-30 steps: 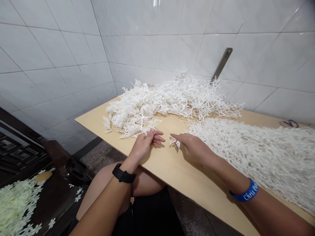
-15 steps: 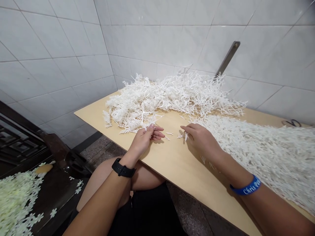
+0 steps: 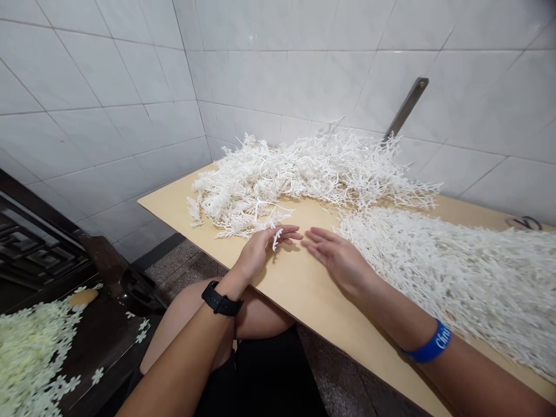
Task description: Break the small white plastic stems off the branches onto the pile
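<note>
My left hand [image 3: 264, 246] is just above the near edge of the board, its fingers stretched to the right. A small white plastic sprig [image 3: 277, 239] is at its thumb and seems to be pinched there. Facing it, my right hand [image 3: 336, 255] is open, with the fingers straight and together, and its fingertips close to those of my left hand. Behind my left hand lies a tangled heap of white branching plastic sprigs [image 3: 295, 168]. Small loose bits seen between the hands earlier are not visible now.
A wide layer of small white pieces [image 3: 456, 272] covers the right side of the tan board [image 3: 174, 197]. A metal bar [image 3: 406, 110] leans on the tiled wall. Pale flower-shaped pieces [image 3: 35, 341] lie on a dark wooden seat [image 3: 87, 347] at lower left.
My right hand has moved left towards my left hand and straightened its fingers. Loose white bits between the hands are out of sight. The sprig at my left thumb now shows more plainly.
</note>
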`<state>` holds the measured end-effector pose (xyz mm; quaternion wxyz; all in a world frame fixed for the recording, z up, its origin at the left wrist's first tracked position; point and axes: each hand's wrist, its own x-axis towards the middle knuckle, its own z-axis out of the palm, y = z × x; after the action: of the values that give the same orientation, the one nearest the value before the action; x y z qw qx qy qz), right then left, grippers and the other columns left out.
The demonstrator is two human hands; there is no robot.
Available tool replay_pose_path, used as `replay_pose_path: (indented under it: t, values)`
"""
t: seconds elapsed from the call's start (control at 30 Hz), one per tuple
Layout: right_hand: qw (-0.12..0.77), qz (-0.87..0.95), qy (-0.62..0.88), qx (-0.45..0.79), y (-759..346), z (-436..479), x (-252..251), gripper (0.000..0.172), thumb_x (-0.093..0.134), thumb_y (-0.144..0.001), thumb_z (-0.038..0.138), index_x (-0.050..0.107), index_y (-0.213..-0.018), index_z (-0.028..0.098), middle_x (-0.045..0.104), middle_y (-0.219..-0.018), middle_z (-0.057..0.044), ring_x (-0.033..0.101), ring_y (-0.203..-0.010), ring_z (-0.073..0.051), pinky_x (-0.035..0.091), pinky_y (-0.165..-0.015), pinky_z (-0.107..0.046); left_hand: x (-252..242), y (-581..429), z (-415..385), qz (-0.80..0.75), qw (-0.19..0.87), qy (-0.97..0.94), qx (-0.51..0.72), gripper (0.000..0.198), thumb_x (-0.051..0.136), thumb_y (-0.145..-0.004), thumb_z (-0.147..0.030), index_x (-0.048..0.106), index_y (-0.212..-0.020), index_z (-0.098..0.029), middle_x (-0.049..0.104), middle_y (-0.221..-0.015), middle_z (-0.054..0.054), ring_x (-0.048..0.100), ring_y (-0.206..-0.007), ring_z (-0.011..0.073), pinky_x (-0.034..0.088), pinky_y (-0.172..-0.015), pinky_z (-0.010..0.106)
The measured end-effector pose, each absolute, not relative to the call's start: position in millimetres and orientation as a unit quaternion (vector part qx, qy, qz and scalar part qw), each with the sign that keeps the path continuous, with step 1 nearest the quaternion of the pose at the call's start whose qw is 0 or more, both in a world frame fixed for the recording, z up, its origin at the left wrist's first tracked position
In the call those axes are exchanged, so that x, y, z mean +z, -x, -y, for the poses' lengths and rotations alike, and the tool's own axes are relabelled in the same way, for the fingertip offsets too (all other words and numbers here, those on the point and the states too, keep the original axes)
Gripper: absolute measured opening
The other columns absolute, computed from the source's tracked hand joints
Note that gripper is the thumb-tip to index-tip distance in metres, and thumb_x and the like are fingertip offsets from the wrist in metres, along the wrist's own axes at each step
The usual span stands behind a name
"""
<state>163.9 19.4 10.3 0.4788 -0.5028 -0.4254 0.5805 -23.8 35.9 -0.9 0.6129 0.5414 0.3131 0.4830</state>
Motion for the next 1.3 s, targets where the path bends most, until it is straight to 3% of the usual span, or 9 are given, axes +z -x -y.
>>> replay_pose_path:
  t: [0.17, 0.27, 0.37, 0.57, 0.73, 0.83, 0.97, 1.1, 1.3]
  values:
    - [0.555, 0.429, 0.571, 0.427, -178.5, -28.7, 3.4, 0.031, 0.06, -0.076, 0.02, 0.063, -0.108, 0.019, 0.064, -0.12, -0.012, 0.059, -0.116, -0.025, 0.042, -0.106, -0.043, 9.5, 23.4, -30.6, -0.325, 0.591, -0.605, 0.424, 0.043, 0.045, -0.095, -0.041, 0.069, -0.114, -0.01, 0.073, -0.111, 0.014, 0.066, -0.099, 0.024, 0.046, -0.093, 0.037]
    - [0.538, 0.508, 0.535, 0.407, -173.2, -20.3, 7.0, 0.015, 0.057, -0.082, 0.027, 0.065, -0.092, 0.018, 0.067, -0.091, -0.007, 0.064, -0.08, -0.02, 0.053, -0.077, -0.036, 10.9, 21.9, -31.1, -0.342, 0.555, -0.645, 0.399, 0.043, 0.045, -0.096, -0.043, 0.072, -0.097, -0.01, 0.072, -0.109, 0.015, 0.066, -0.091, 0.022, 0.049, -0.085, 0.034]
    - [0.498, 0.593, 0.493, 0.397, -163.2, -9.3, 13.0, 0.024, 0.053, -0.088, 0.038, 0.063, -0.079, 0.018, 0.06, -0.071, -0.002, 0.054, -0.06, -0.014, 0.047, -0.058, -0.029, 7.5, 19.7, -30.9, -0.368, 0.512, -0.67, 0.393, 0.046, 0.04, -0.097, -0.043, 0.071, -0.086, -0.011, 0.073, -0.102, 0.014, 0.065, -0.08, 0.0188, 0.049, -0.078, 0.032]
    - [0.427, 0.529, 0.409, 0.609, -151.5, -5.2, 18.2, 0.039, 0.061, -0.084, 0.056, 0.063, -0.085, 0.017, 0.059, -0.07, -0.001, 0.054, -0.055, -0.013, 0.044, -0.048, -0.026, 2.7, 12.3, -18.2, -0.483, 0.23, -0.762, 0.364, 0.039, 0.034, -0.101, -0.032, 0.064, -0.082, -0.016, 0.065, -0.074, 0.005, 0.058, -0.067, 0.0183, 0.042, -0.065, 0.03]
    - [0.386, 0.471, 0.409, 0.68, -150.9, -11.1, 17.2, 0.04, 0.064, -0.082, 0.054, 0.06, -0.076, 0.016, 0.059, -0.067, -0.002, 0.055, -0.054, -0.011, 0.045, -0.047, -0.023, 4.2, 6.3, -11.4, -0.46, 0.095, -0.825, 0.314, 0.028, 0.036, -0.098, -0.018, 0.064, -0.095, -0.016, 0.068, -0.088, 0.008, 0.06, -0.081, 0.0217, 0.043, -0.077, 0.034]
    - [0.38, 0.503, 0.423, 0.651, -153.7, -12.6, 16.8, 0.031, 0.062, -0.083, 0.046, 0.057, -0.075, 0.017, 0.057, -0.067, 0.0, 0.053, -0.053, -0.01, 0.043, -0.047, -0.023, 6.4, 7.4, -13.9, -0.445, 0.145, -0.818, 0.333, 0.028, 0.039, -0.097, -0.02, 0.067, -0.102, -0.017, 0.071, -0.094, 0.008, 0.062, -0.088, 0.0233, 0.044, -0.084, 0.037]
    - [0.369, 0.55, 0.431, 0.613, -155.4, -10.7, 16.6, 0.03, 0.053, -0.087, 0.043, 0.056, -0.072, 0.018, 0.056, -0.063, 0.0, 0.051, -0.051, -0.011, 0.041, -0.048, -0.025, 11.3, 15.1, -23.2, -0.383, 0.375, -0.748, 0.392, 0.028, 0.045, -0.096, -0.028, 0.07, -0.106, -0.018, 0.072, -0.1, 0.007, 0.064, -0.097, 0.0215, 0.046, -0.088, 0.032]
    - [0.353, 0.626, 0.436, 0.542, -151.1, -7.1, 14.9, 0.03, 0.053, -0.088, 0.036, 0.056, -0.064, 0.017, 0.054, -0.059, 0.0, 0.047, -0.053, -0.011, 0.037, -0.054, -0.027, 12.7, 17.8, -29.4, -0.329, 0.53, -0.687, 0.371, 0.033, 0.048, -0.094, -0.037, 0.073, -0.088, -0.016, 0.073, -0.09, 0.007, 0.065, -0.088, 0.0212, 0.049, -0.08, 0.03]
    - [0.336, 0.695, 0.468, 0.431, -146.4, -4.0, 17.2, 0.03, 0.046, -0.085, 0.025, 0.044, -0.056, 0.019, 0.042, -0.054, 0.004, 0.039, -0.054, -0.011, 0.029, -0.055, -0.027, 2.7, 9.9, -32.5, -0.429, 0.507, -0.555, 0.501, 0.029, 0.065, -0.082, -0.04, 0.071, -0.072, -0.013, 0.069, -0.074, 0.007, 0.062, -0.073, 0.0175, 0.049, -0.074, 0.029]
